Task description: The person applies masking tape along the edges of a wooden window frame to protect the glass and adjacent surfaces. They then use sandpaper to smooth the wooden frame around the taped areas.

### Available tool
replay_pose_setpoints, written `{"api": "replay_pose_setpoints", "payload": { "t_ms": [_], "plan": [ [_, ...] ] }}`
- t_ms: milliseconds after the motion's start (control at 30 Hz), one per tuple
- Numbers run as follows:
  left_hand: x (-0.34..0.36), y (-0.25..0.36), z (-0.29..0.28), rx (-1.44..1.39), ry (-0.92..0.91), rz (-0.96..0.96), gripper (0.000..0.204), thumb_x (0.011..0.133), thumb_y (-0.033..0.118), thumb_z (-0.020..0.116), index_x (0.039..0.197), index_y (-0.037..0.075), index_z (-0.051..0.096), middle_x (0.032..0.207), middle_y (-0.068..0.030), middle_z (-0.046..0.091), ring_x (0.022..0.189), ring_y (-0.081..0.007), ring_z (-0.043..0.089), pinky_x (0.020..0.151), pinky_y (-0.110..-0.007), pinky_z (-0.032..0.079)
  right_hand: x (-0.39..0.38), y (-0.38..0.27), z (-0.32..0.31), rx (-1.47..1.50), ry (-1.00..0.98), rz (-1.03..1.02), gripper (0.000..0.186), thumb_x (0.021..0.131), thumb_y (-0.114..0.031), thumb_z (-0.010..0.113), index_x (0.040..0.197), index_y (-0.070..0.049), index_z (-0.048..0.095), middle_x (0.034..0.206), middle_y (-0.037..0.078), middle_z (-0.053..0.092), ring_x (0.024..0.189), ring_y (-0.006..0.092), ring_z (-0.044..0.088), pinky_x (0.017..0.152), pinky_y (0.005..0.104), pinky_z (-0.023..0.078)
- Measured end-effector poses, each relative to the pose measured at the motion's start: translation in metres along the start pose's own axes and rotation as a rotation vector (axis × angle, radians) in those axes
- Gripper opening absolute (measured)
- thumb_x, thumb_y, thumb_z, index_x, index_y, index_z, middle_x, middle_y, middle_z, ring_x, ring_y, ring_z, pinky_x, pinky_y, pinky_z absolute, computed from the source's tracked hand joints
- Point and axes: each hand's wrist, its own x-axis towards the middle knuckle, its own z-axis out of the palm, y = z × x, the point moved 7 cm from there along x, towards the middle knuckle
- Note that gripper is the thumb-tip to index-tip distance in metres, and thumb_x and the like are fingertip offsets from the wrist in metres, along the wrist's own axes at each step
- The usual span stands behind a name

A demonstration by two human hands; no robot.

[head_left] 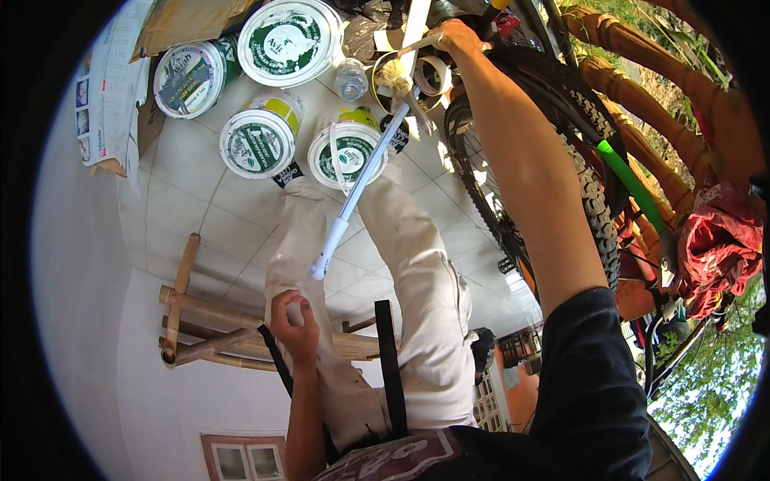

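My right hand is stretched far ahead, its fingers closed around a pale stick. The stick crosses above a round, open container. A shaggy, cream-coloured tuft is at the container's mouth; whether the stick joins it I cannot tell. A long blue-and-white pole slants from that container toward my legs. My left hand hovers over my left thigh, loosely curled, thumb and fingers apart and nothing visible in it. The pole's white lower end lies just beyond this hand, apart from it.
Several paint buckets, including a large white-lidded one, stand ahead on the tiled floor. Beside them is a clear plastic bottle. A bicycle tyre runs close along my right arm. A bamboo bench stands at left, a red cloth at right.
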Motion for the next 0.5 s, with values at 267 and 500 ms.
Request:
{"api": "replay_pose_setpoints", "payload": {
  "t_ms": [267,500],
  "plan": [
    [0.001,0.003,-0.001,0.040,-0.007,0.020,0.021,0.087,-0.002,0.073,0.108,0.002,0.070,0.101,-0.0118,0.072,0.088,-0.0268,0.070,0.085,-0.038,0.054,0.016,0.007,0.005,0.226,-0.042,-0.066,0.019,0.091,-0.029,0.079,0.105,-0.020,0.087,0.094,-0.001,0.080,0.090,0.0147,0.071,0.083,0.0385,0.053],
    [0.002,0.000,-0.001,0.033,-0.004,0.025,0.021,0.087,-0.002,0.073,0.107,0.002,0.069,0.101,-0.0119,0.072,0.089,-0.0287,0.070,0.084,-0.039,0.054,0.018,0.038,0.023,0.450,-0.210,-0.004,0.016,0.092,-0.025,0.080,0.104,-0.018,0.088,0.084,-0.002,0.079,0.078,0.0111,0.069,0.073,0.0329,0.054]
  ]
}}
